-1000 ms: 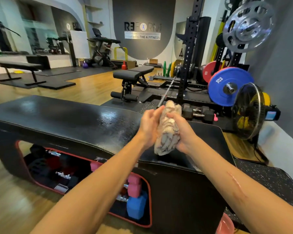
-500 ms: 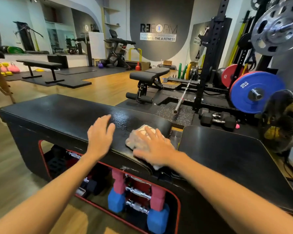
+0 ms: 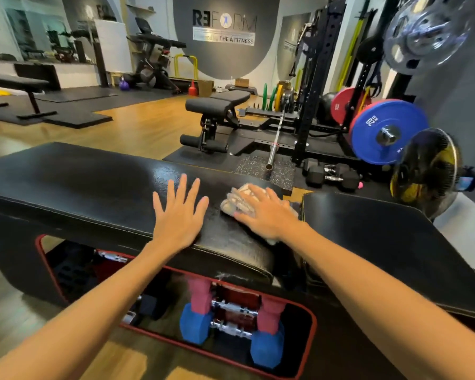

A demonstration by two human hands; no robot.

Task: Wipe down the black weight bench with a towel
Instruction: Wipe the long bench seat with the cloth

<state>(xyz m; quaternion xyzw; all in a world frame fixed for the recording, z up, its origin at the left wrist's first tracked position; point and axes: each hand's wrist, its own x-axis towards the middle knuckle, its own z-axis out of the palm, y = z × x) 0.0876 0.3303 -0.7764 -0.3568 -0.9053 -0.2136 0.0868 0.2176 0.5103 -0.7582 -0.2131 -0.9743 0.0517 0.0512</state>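
Black padding of the bench [image 3: 88, 182] lies under both hands. The left hand [image 3: 180, 215] rests flat, fingers spread and straight. Just beside it, the right hand [image 3: 263, 212] presses a bunched pale towel [image 3: 235, 201] onto the pad's right end. Half a second ago the left fingers lay closer together.

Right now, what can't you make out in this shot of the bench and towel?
Head view only:
- Towel: mostly covered by the right hand.
- Bench surface under the left hand: hidden, so cleanliness unknown.
- Silver weight plate, top right: blurred, markings unreadable.
- Bench's right pad: cut off by the frame edge.
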